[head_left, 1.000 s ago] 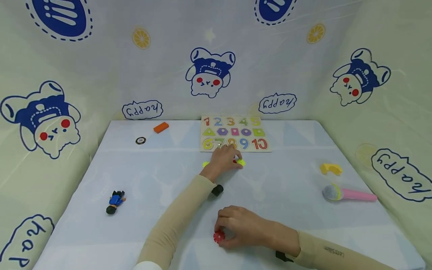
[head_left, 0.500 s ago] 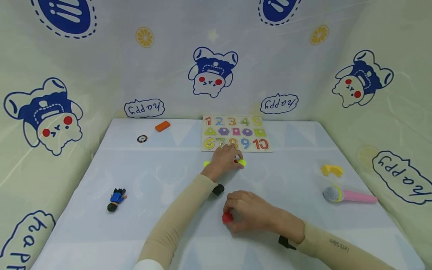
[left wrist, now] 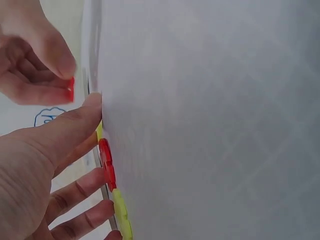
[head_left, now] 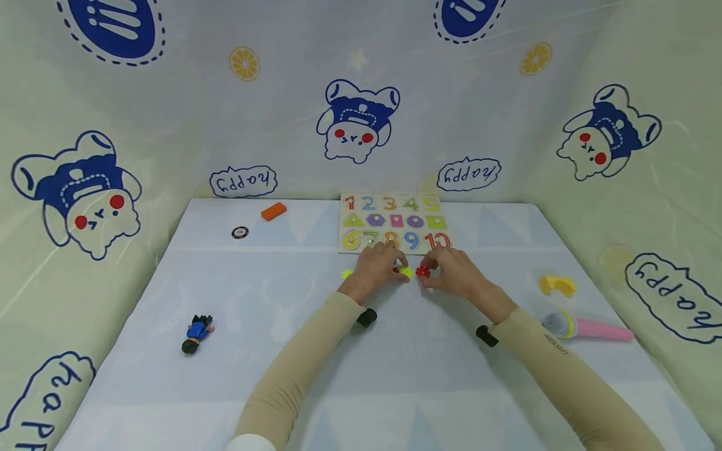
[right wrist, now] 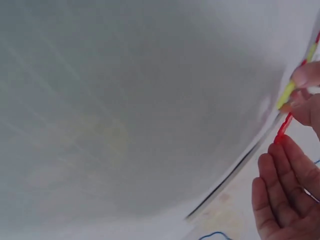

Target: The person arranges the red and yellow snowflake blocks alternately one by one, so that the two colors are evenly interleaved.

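Note:
My left hand (head_left: 375, 269) pinches the right end of a row of red and yellow notched plastic discs, in front of the puzzle board. A yellow disc (head_left: 405, 272) shows between its thumb and fingers, and another yellow one (head_left: 347, 274) peeks out left of the hand. In the left wrist view, a red disc (left wrist: 107, 164) and a yellow disc (left wrist: 122, 214) lie along the fingers; the hand hides much of the row. Just to the right, my right hand (head_left: 454, 272) pinches a single red notched disc (head_left: 423, 272), close to the yellow end with a small gap between them.
A number puzzle board (head_left: 361, 244) lies at the back. Left are an orange block (head_left: 273, 212), a round black-rimmed chip (head_left: 240, 232) and a small figure (head_left: 197, 334). Right are a yellow arched block (head_left: 557, 285) and a pink toy microphone (head_left: 592, 328).
My right hand has carried the red disc from the table's front area up to the row's right end. The left hand has stayed in place on the row.

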`<action>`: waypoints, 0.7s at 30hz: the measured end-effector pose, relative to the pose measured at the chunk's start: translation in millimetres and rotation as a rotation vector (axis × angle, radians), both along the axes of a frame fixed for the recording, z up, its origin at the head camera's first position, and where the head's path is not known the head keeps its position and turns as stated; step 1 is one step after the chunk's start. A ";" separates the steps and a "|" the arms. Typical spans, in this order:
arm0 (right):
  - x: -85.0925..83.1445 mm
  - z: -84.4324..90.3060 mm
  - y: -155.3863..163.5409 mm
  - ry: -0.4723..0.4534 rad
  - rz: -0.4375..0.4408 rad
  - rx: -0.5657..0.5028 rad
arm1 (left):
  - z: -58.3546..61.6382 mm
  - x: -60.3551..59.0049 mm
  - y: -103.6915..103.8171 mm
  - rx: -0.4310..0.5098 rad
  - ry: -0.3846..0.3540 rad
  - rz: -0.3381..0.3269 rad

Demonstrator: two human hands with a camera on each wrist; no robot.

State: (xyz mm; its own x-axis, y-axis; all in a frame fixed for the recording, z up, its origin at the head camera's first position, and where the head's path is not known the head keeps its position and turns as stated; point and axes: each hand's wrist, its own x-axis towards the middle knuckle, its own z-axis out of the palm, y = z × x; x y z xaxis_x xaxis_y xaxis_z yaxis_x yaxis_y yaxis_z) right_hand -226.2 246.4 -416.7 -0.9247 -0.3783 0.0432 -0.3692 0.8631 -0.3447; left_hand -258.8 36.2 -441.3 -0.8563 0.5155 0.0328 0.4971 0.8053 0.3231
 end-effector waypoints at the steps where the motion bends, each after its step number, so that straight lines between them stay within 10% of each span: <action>1: -3.5 -1.2 1.1 -0.005 -0.013 0.006 | 0.0 0.3 0.0 -0.001 0.000 -0.002; 21: -13.9 -13.6 1.6 -0.074 -0.041 -0.016 | 0.7 3.0 2.7 -0.001 0.001 0.010</action>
State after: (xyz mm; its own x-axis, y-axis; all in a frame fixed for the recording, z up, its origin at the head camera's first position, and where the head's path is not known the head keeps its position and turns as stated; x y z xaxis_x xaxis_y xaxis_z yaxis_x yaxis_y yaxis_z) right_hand -240.1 248.0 -430.3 -0.9402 -0.3402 -0.0199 -0.3070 0.8711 -0.3834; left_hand -255.8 38.9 -440.6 -0.8614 0.5068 0.0330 0.4893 0.8107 0.3215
